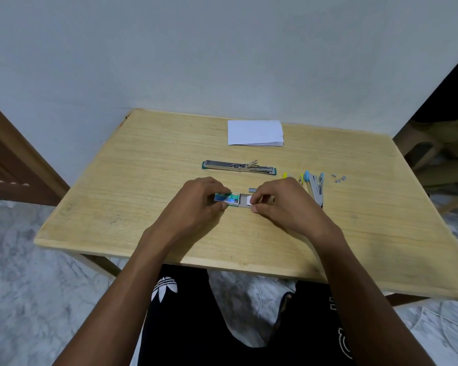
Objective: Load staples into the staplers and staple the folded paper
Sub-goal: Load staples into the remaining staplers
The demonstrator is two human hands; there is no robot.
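A small blue-green staple box lies in the middle of the wooden table. My left hand grips its sleeve. My right hand pinches the white flap of the inner tray, which is slid partly out to the right. A short strip of staples lies just behind the tray. A green stapler lies opened out flat farther back. Smaller blue and yellow staplers lie to the right. The folded white paper rests near the far edge.
A few loose staple pieces lie at the right of the table. A wall stands right behind the table. A brown wooden frame is at the left, and a plastic chair stands at the right.
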